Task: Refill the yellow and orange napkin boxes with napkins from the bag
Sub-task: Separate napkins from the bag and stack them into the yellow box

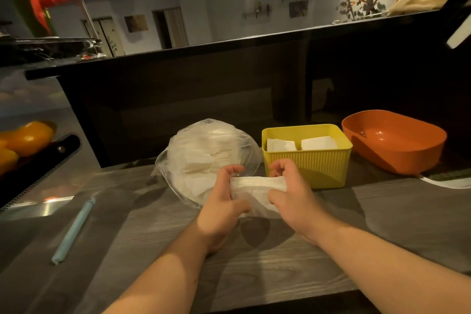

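Far left, yellow-orange fruit [17, 140] sits in a dark tray w/ a perforated rim [38, 173], off the tabletop's [153, 250] left edge. Next, a pale blue stick [74, 229] lies diagonally on the tabletop, well apart from everything else; can't tell what it is.

Center-left, the clear plastic bag [193, 150] sits at the back of the tabletop, bulging w/ white napkins, its mouth toward me. My left hand [224, 206] is just in front of the bag, fingers curled over the left end of a napkin stack [254, 192], thumb on the near side. The stack is held between both hands, just above the tabletop, in front of the bag and the yellow box. My right hand [293, 194] grips the stack's right end, fingers hooked over the top, thumb pressed on the near face. So both hands are closed around the same stack.

Right of the bag, nearly touching it, is the yellow box [305, 163], ribbed walls, upright. Two batches of napkins [280, 145] stand inside it, side by side. Farther right, the orange box [407, 158] sits tilted, opening angled toward the left; I see its orange inner wall. At the right edge, something white [446, 182] lies near the orange box; can't ID it.
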A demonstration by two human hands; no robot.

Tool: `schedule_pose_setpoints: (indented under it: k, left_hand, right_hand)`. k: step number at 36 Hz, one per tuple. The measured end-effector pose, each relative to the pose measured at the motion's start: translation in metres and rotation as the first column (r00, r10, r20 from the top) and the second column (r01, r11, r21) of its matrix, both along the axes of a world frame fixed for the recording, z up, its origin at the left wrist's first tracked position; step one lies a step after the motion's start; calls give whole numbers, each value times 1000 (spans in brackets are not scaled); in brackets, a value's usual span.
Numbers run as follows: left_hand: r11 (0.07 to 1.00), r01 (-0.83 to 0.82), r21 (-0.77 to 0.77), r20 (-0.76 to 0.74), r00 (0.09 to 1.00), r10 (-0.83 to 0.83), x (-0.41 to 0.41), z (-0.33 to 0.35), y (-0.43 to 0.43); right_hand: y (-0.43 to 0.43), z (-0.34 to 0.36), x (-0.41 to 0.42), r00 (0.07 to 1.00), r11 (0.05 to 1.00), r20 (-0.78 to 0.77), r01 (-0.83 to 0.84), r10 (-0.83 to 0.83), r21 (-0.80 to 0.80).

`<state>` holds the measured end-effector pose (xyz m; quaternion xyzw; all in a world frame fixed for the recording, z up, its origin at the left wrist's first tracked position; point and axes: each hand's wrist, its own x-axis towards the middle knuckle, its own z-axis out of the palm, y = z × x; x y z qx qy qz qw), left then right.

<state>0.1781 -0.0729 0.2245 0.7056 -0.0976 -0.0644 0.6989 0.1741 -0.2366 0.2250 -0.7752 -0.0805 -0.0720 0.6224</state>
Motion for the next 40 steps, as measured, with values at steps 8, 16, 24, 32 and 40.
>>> schedule_pose_setpoints:
  k: [8, 16, 24, 32, 40]
  left_hand:
    - [999, -36, -28, 13, 999, 37, 0, 0, 0]
    - [999, -43, -31, -7, 999, 43, -5, 5, 1]
    - [999, -18, -50, -86, 996, 13, 1, 10, 19]
    - [996, 85, -23, -108, 990, -87, 3, 42, 29]
    - [986, 150, 71, -72, 987, -145, 24, 84, 19]
  right_hand:
    - [-2, -1, 1, 999, 999, 26, 19, -19, 26]
    - [-3, -3, 3, 999, 999, 22, -26, 25, 42]
    - [-21, 12, 3, 987, 971, -59, -155, 147, -182]
    - [-36, 63, 0, 880, 777, -169, -472, 444, -417]
    - [-42, 105, 16, 807, 607, -195, -556, 557, -568]
